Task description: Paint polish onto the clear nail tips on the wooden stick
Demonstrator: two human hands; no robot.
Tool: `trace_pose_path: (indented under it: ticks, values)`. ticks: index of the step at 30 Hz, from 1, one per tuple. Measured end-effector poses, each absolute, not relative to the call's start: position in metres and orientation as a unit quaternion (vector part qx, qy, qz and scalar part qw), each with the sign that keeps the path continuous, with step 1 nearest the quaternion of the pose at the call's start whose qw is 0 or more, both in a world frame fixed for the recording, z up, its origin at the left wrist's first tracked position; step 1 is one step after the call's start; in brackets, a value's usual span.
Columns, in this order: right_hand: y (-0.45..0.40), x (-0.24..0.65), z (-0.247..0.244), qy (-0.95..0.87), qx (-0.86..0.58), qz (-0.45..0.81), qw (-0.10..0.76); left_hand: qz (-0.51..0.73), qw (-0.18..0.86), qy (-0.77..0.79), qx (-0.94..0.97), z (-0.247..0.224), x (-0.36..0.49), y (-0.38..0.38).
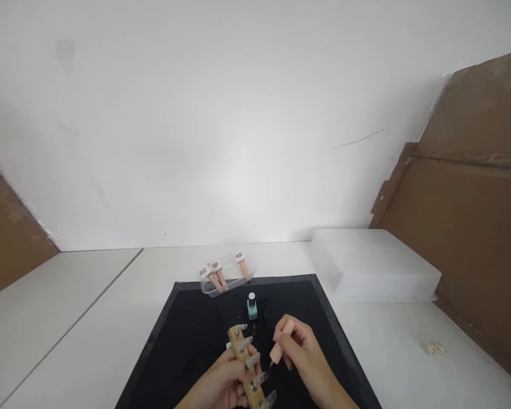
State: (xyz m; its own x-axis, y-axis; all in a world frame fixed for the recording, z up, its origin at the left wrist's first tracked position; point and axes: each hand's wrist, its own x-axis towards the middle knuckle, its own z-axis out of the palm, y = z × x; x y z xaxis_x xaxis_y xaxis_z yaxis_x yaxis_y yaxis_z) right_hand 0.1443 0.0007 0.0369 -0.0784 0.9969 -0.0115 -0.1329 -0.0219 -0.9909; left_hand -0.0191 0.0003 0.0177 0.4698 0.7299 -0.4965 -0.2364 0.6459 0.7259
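Observation:
My left hand [222,379] grips a wooden nail display strip [240,353], with several clear false nail tips [252,359] standing along it. The strip is tilted over the black mat. In my right hand [305,347] is a nail polish brush [282,341] by its pink cap handle, held between thumb and fingers. The dark brush end points down at one of the lower nail tips; whether it touches is too small to tell. Just beyond both hands stands a small teal bottle [252,311] with a dark neck and white top.
At the mat's far edge sits a clear plastic tray [214,293] of pink-handled bottles [244,270] with white labelled ends. The black mat [183,324] lies on a white table. A translucent white box [387,270] and small beige pieces [432,347] are to the right.

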Motion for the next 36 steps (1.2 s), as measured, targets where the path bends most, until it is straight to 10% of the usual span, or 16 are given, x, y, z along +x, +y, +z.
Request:
trace_pose_path:
  ticks: [36]
  values:
    - [0.003,0.147,0.032,-0.475,-0.462,0.546,0.513,0.31,0.801,0.42,0.293,0.019,-0.019,0.0]
